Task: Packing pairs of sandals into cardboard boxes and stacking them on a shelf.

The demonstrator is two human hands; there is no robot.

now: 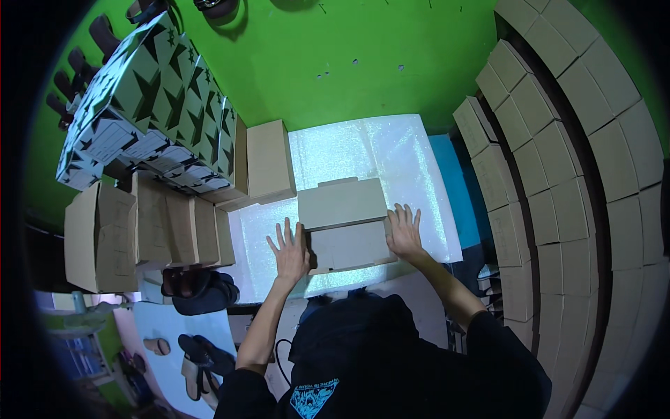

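An opened cardboard shoe box lies in front of me, its grey-brown lid panel raised along the far side and its pale inside showing. At the box's left edge is my left hand, fingers spread and pointing away from me, its inner side touching the box wall. My right hand touches the opposite edge, also with stretched, spread fingers. Where the thumbs press against the box is partly hidden. Under the box lies shiny white foam sheeting covering the work table.
Star-patterned boxes are stacked at the left, beside a plain brown box and several open cartons. Dark shoes sit below them; sandals lie on a white surface. Brown boxes fill the right side.
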